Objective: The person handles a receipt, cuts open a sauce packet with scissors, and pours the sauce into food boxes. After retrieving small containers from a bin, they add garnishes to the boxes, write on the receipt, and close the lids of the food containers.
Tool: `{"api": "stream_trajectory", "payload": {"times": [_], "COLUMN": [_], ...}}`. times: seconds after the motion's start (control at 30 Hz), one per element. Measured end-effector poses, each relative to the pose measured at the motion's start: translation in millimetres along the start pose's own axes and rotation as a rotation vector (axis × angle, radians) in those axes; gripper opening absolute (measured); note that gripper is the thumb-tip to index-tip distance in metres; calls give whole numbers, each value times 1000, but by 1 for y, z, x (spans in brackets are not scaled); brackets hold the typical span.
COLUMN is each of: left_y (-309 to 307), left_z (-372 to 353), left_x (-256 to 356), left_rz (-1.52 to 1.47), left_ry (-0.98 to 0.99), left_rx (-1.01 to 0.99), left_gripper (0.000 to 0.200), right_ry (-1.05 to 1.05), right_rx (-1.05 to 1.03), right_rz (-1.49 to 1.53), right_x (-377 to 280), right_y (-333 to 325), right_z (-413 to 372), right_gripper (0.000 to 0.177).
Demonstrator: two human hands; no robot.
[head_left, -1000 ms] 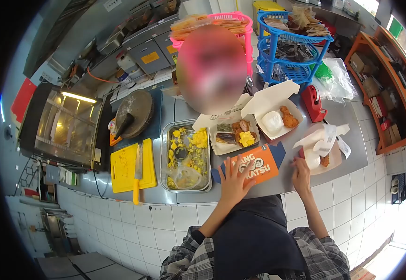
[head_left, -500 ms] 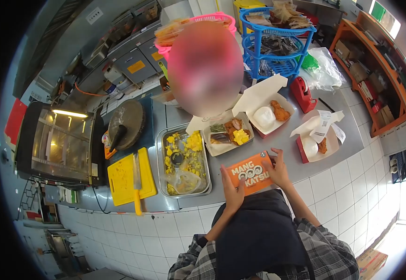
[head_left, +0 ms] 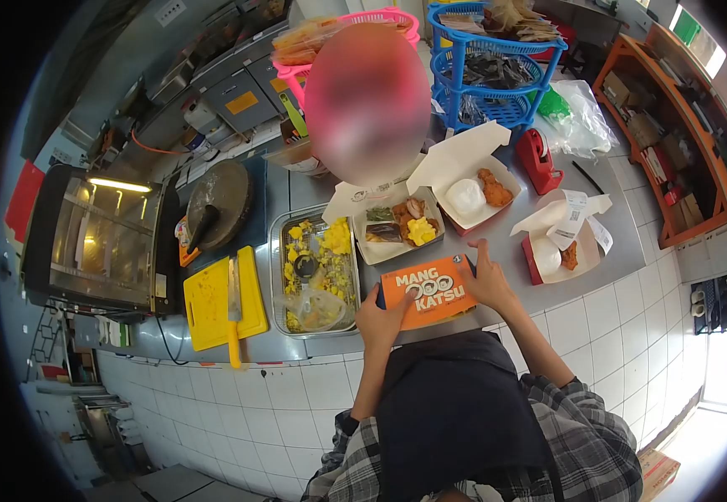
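An orange cardboard box printed "MANG KATSU" is held at the table's near edge. My left hand grips its left end, thumb on the printed face. My right hand holds the right end, its index finger stretched along the upper corner. Just beyond is an open meal box with yellow chopped pieces, meat and something green. Another open box holds white rice and fried chicken. To the right of my right hand, a third open box contains rice and chicken, with paper slips on its lid.
Left of the boxes stands a metal tray with yellow pieces and a plastic bag. A knife lies on a yellow cutting board. Farther back are a red tape dispenser, a blue tiered basket and a person, face blurred.
Both hands have shifted the orange box slightly away from my body, and it now looks less tilted. My view has also moved a little. The open meal boxes stay put.
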State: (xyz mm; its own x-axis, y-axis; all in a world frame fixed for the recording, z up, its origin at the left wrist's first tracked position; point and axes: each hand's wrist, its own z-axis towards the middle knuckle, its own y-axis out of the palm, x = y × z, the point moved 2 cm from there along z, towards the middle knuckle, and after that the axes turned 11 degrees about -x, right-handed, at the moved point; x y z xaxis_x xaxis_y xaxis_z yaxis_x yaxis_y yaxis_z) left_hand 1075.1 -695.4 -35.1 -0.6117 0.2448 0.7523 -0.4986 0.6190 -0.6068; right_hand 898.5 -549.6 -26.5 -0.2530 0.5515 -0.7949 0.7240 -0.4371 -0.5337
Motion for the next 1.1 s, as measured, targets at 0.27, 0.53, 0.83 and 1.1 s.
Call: {"api": "stream_trajectory", "payload": {"times": [0.27, 0.53, 0.83, 1.1], "left_y": [-14, 16, 19, 10], "left_z": [-8, -18, -19, -4], "left_x": [20, -5, -35, -24], "left_rz": [-44, -165, 400, 550], "left_ry": [-63, -114, 517, 652], "left_rx": [-142, -221, -251, -413], "left_gripper": [61, 77, 93, 94], "right_ry": [-62, -118, -270, -547], "right_rx": [-82, -48, -124, -572], "right_rz": [226, 264, 141, -644], "right_x": [5, 16, 39, 20], "right_y": [2, 19, 28, 9], "right_z": [-25, -38, -40, -15], "right_gripper": [47, 41, 41, 86]}}
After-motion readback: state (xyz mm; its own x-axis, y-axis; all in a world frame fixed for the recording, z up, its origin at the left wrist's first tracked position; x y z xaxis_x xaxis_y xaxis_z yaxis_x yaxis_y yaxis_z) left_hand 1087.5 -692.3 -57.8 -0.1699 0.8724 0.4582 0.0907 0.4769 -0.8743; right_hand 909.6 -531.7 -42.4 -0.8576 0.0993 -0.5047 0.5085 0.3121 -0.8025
